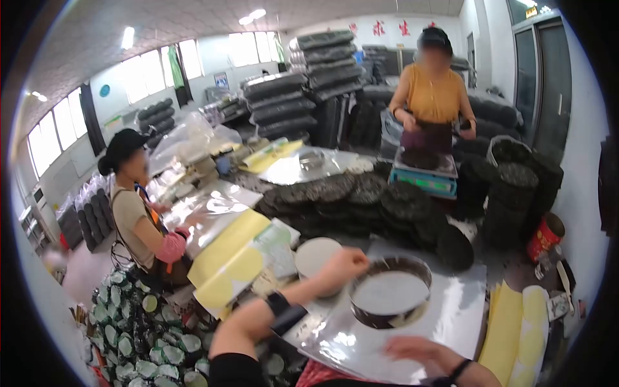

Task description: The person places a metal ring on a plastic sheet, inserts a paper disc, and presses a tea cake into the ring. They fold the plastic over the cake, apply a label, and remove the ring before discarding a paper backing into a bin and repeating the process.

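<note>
My left hand [349, 264] is closed, its fingers pressed together over the left rim of a round metal ring [424, 277]; what it holds, if anything, is too small to make out. The ring stands on a shiny plastic-covered sheet [461, 293], with a pale disc [392, 292] inside it. Below the ring, near the sheet's front edge, my right hand [412, 348] is blurred, its fingers stretched out and holding nothing. A pale round stack [316, 255] lies behind my left forearm. Dark round cakes [406, 203] are heaped beyond the ring.
A person in yellow [435, 93] stands behind a scale [424, 174]; another person [137, 216] works at left. Yellow sheets [235, 255] lie left, yellow rolls [516, 329] right. A red can [547, 237] is at right, green-and-white wrapped pieces [148, 345] at lower left.
</note>
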The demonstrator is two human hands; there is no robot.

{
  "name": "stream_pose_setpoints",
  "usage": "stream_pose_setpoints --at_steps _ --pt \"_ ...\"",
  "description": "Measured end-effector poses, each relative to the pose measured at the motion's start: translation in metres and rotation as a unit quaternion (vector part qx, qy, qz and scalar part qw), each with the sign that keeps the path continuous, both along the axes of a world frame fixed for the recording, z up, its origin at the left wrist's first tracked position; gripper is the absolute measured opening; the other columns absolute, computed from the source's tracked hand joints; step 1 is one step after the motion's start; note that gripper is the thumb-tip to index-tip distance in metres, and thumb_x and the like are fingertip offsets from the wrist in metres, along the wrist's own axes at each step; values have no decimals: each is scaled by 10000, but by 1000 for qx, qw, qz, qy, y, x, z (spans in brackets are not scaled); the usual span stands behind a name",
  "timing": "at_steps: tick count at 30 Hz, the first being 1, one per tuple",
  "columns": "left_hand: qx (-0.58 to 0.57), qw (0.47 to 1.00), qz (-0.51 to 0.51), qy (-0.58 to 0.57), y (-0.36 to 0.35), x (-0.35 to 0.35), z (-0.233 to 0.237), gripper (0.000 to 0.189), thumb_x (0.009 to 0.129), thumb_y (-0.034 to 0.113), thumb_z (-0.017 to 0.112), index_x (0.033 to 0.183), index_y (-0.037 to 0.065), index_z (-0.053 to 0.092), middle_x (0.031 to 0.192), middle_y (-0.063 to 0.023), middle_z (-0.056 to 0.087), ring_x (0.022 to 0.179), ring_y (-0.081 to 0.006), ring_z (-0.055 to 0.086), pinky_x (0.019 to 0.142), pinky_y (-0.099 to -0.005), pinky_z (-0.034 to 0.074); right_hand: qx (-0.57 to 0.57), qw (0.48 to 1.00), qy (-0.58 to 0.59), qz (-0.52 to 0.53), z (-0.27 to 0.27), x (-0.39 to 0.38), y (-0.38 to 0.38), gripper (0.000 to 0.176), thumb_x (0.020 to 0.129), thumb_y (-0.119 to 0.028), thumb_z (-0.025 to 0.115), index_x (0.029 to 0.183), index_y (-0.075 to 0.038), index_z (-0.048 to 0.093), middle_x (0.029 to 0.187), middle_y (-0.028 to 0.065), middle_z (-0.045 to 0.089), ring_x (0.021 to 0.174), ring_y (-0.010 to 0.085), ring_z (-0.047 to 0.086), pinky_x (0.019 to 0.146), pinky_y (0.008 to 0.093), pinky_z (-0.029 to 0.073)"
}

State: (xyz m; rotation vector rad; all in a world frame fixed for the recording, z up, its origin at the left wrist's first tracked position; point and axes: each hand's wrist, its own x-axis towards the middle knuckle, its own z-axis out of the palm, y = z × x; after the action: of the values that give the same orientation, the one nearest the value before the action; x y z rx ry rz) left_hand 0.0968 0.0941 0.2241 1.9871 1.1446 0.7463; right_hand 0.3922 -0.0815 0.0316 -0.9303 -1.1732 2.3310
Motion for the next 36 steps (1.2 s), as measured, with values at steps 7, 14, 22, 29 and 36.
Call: stream_pose_setpoints --at_steps 7,14,22,29,36 --pt "-57 994 -88 -43 -20 59 -169 213 847 204 646 985 42 667 826 -111 690 742 -203 654 692 -330 518 251 878 -157 -376 17 85 20 701 856 -204 635 1447 -27 302 1408 115 426 1342 234 329 1126 376 232" --pt "164 885 -431 63 -72 -74 -146 103 797 181 671 757 91 638 804 -73 603 803 -282 560 733 -409 448 226 818 -409 -335 -36 60 12 882 646 -46 638 1459 -28 297 1478 239 231 1393 330 217 1141 380 219" --pt "135 918 -369 59 -86 -86 -205 118 834 188 635 825 71 637 851 -92 618 810 -292 577 743 -403 464 256 794 -166 -526 -22 95 16 789 652 115 401 1423 -51 385 1216 90 579 853 151 589 648 226 478" --pt "76 873 -460 140 -56 -46 -135 330 797 109 624 1124 102 583 958 -102 607 929 -313 576 804 -385 468 117 795 -137 -579 45 61 15 785 651 125 367 1400 -112 389 1265 147 513 1052 239 531 823 281 456" --pt "28 916 -393 72 -89 -81 -178 94 780 183 716 842 123 677 955 -22 623 914 -240 553 792 -363 446 36 759 15 -650 16 56 15 746 668 143 353 1375 -89 414 1228 100 544 989 234 581 729 263 514"
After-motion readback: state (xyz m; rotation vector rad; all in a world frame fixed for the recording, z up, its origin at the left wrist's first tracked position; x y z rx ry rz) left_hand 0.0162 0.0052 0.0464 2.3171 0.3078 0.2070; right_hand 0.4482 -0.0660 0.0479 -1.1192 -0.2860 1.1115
